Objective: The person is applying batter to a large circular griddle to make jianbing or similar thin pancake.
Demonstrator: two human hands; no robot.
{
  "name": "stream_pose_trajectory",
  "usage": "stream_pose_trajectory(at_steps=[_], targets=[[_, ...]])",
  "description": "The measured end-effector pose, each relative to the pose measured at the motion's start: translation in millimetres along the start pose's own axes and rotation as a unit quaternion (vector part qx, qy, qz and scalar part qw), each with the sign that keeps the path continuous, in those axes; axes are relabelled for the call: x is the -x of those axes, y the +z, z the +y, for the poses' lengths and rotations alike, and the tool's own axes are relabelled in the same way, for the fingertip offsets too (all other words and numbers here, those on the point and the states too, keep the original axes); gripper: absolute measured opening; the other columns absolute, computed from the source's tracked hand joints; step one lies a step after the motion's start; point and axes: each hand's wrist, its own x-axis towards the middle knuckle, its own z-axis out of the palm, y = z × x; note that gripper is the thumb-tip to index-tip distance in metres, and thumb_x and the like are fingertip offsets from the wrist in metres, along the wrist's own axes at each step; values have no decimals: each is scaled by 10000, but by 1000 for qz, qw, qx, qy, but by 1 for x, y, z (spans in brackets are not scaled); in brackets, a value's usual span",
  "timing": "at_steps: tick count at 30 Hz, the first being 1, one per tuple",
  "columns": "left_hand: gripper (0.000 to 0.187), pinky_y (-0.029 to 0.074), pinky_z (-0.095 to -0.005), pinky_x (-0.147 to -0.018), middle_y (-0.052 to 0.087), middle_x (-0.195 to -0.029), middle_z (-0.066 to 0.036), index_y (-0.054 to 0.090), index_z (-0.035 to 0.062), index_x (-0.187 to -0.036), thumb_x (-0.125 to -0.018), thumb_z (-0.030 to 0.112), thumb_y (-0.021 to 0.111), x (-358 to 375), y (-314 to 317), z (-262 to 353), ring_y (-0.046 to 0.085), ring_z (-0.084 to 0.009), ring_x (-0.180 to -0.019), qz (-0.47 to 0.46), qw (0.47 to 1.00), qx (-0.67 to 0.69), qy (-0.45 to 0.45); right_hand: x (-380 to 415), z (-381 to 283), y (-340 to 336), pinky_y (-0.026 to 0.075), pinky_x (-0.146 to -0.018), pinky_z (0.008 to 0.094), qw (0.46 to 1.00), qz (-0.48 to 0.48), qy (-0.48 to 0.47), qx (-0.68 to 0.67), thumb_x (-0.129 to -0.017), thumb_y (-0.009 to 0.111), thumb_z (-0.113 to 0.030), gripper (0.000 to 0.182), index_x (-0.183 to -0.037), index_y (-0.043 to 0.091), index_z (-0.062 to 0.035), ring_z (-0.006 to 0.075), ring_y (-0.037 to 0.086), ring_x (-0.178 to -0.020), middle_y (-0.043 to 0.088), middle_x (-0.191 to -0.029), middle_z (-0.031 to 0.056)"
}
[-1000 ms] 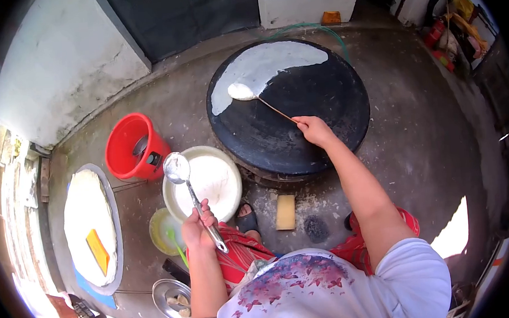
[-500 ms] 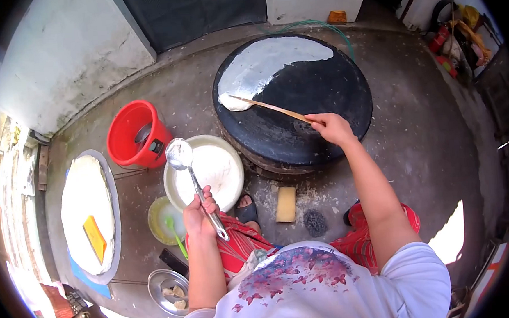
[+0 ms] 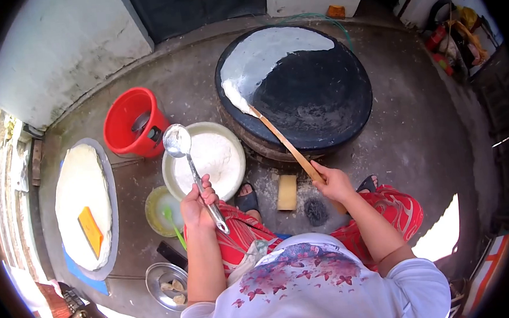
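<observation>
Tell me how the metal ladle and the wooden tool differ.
The metal ladle is silvery with a round bowl; the wooden tool is tan and looks longer. The metal ladle, in the left grip, is clear of the griddle; the wooden tool, in the right grip, reaches white batter there. Both have long handles.

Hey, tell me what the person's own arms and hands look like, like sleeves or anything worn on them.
The left hand and right hand are bare; no glove, watch or bracelet shows. The forearms are uncovered too. The shirt is white, with loose, plain short sleeves and a pink-and-purple butterfly print across its front.
</observation>
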Motion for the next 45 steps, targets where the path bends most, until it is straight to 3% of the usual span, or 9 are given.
stream_pose_trajectory(at_steps=[7, 10, 14, 21, 24, 27, 32, 36, 45], targets=[[326, 345, -226, -462, 453, -792, -90, 415, -92, -1067, -925, 178, 300, 3, -2, 7, 393, -117, -566, -5, 999, -37, -5, -64, -76, 61, 474, -533, 388, 938, 257, -192, 129, -807, 457, -79, 439, -1208, 335, 52, 317, 592, -615, 596, -740, 173], [327, 344, -227, -462, 451, -788, -87, 418, -91, -1063, -927, 182, 298, 2, -4, 9, 394, -117, -566, -2, 998, -55, 7, -119, -130, 96, 490, -479, 347, 938, 168, -149, 266, -766, 453, -85, 617, -1313, 215, 74, 229, 605, -554, 586, -706, 125], [330, 346, -229, -463, 455, -781, -86, 424, -88, -1063, -928, 186, 300, 7, -3, 12, 395, -118, -566, 2, 999, -38, -1, -152, -162, 116, 494, -547, 374, 961, 80, -73, 254, -778, 423, -74, 667, -1346, 97, 48, 284, 613, -620, 603, -779, 171], [322, 340, -224, -465, 457, -788, -87, 433, -84, -1061, -926, 175, 298, 6, -12, 18, 388, -116, -566, -14, 998, -56, 12, -59, -144, 105, 480, -590, 415, 991, 110, -11, 77, -747, 450, -70, 713, -1350, 85, 34, 341, 601, -675, 588, -805, 204], [323, 341, -224, -464, 456, -793, -88, 430, -84, -1066, -926, 175, 296, 4, -14, 18, 386, -115, -564, -28, 997, -65, 12, -98, -155, 126, 479, -609, 409, 975, 106, -76, 179, -735, 447, -61, 710, -1346, 100, 40, 336, 600, -688, 588, -801, 202], [325, 342, -223, -464, 456, -796, -88, 426, -82, -1071, -926, 178, 295, 9, -8, 18, 388, -114, -565, -18, 999, -47, -6, -119, -151, 131, 484, -594, 408, 983, 121, -31, 136, -743, 451, -65, 710, -1352, 96, 22, 327, 605, -682, 597, -826, 203], [329, 344, -221, -469, 456, -797, -88, 424, -79, -1076, -930, 184, 292, 4, -16, 20, 389, -114, -565, -33, 997, -73, 2, -41, -142, 103, 487, -622, 411, 994, 87, 50, 34, -753, 451, -73, 713, -1359, 82, -1, 326, 610, -721, 602, -847, 199], [332, 341, -223, -468, 458, -795, -87, 424, -81, -1078, -930, 184, 288, 7, -11, 17, 390, -117, -569, -40, 995, -90, 15, -78, -137, 140, 469, -614, 447, 986, 143, -35, 84, -773, 428, -95, 684, -1355, 83, 3, 361, 591, -673, 603, -782, 193], [322, 348, -221, -469, 457, -794, -80, 423, -79, -1079, -927, 176, 299, 3, -13, 18, 390, -114, -561, -25, 995, -98, 16, -22, -123, 116, 486, -602, 414, 993, 101, 45, 35, -773, 445, -79, 707, -1364, 62, -18, 333, 601, -709, 588, -845, 195]])
